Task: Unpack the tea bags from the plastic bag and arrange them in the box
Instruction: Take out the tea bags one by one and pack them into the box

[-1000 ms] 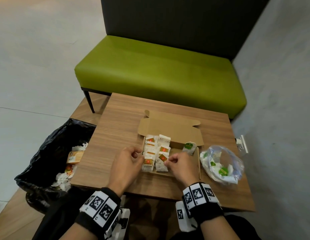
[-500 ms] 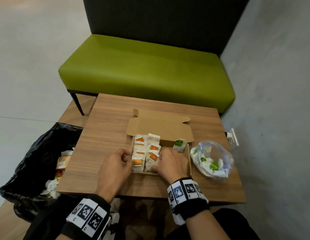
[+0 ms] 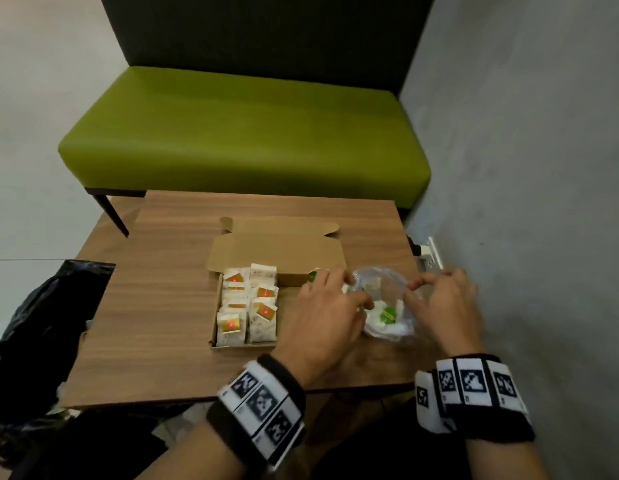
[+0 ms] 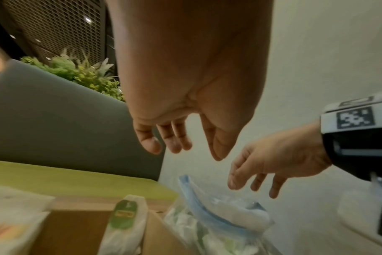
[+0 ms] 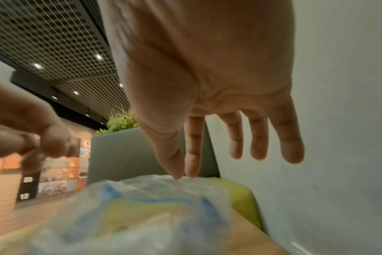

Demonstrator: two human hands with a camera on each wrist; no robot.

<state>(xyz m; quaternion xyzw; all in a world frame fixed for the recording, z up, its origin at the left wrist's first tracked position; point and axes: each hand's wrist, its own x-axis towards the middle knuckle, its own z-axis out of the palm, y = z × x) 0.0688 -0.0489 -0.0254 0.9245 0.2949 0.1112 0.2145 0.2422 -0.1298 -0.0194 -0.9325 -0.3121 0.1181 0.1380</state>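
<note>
An open cardboard box on the wooden table holds two rows of red-labelled tea bags. A green-labelled tea bag stands at its back right corner. Right of the box lies the clear plastic bag with green-labelled tea bags inside. My left hand hovers over the bag's left side, fingers straight, holding nothing. My right hand is spread over its right side, thumb and forefinger tips at the bag's top edge.
A black rubbish bag with wrappers sits left of the table. A green bench stands behind it. A grey wall with a socket runs close along the table's right edge.
Both hands have left the tea bags at the front of the box and moved right to the plastic bag. Their fingers have opened out.
</note>
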